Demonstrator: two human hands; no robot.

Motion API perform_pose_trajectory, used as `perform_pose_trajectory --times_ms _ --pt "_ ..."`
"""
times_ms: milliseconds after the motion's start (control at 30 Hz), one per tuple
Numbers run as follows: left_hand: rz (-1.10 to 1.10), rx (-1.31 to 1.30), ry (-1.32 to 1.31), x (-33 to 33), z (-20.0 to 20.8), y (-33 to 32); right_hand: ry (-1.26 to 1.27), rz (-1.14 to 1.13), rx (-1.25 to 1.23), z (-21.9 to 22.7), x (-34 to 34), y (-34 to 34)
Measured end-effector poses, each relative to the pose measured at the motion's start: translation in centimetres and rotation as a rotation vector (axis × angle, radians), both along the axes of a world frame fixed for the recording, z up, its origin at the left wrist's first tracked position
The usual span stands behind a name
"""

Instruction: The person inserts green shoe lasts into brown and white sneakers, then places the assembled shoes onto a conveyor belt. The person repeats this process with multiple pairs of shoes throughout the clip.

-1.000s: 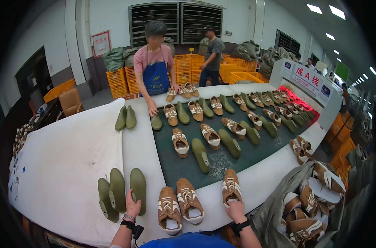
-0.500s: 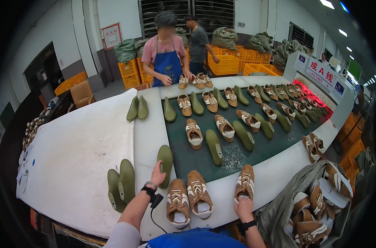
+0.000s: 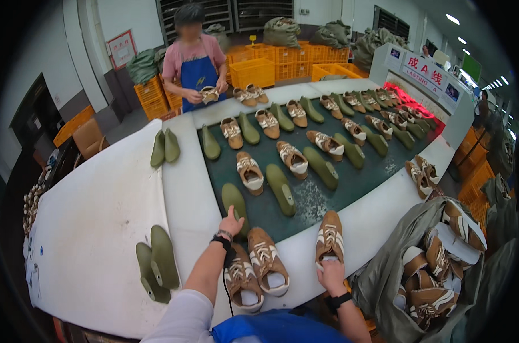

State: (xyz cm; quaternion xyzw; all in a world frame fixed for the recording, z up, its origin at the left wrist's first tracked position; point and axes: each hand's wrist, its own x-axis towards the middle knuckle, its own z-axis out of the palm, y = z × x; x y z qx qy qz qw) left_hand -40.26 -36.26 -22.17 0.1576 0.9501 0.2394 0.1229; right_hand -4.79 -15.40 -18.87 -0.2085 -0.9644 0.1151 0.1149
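My left hand [image 3: 231, 225] is closed on a green shoe last [image 3: 233, 197], index finger stretched along its top. The last lies at the near left corner of the dark green belt [image 3: 311, 210]. My right hand [image 3: 331, 275] grips a brown sneaker [image 3: 330, 235] with white stripes by its heel opening; the fingertips are hidden inside. The sneaker's toe points away from me on the white table edge. Between my hands stand two like sneakers, one [image 3: 267, 260] beside the other [image 3: 243, 283], which my left wrist partly covers.
Sneakers and lasts stand in rows along the belt. Two lasts [image 3: 164, 257] lie on the white table [image 3: 99, 228], with another pair [image 3: 165, 147] farther back. A grey sack [image 3: 379, 280] of sneakers sits at right. Across the table a co-worker [image 3: 196, 68] handles a sneaker [image 3: 209, 94].
My left hand has moved the last from the white edge forward onto the belt corner. My right hand stays on its sneaker. The co-worker has lifted a sneaker; the view has shifted.
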Motion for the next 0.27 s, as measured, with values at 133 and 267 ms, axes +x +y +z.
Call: perform_pose_trajectory --times_ms 133,267 --pt "-0.163 -0.047 0.003 -0.1 1.5 -4.9 0.001 0.016 -0.009 0.1 -0.2 0.1" --pt "-0.278 -0.026 -0.048 1.2 1.6 -11.3 -0.102 0.014 -0.076 0.4 -0.6 0.3"
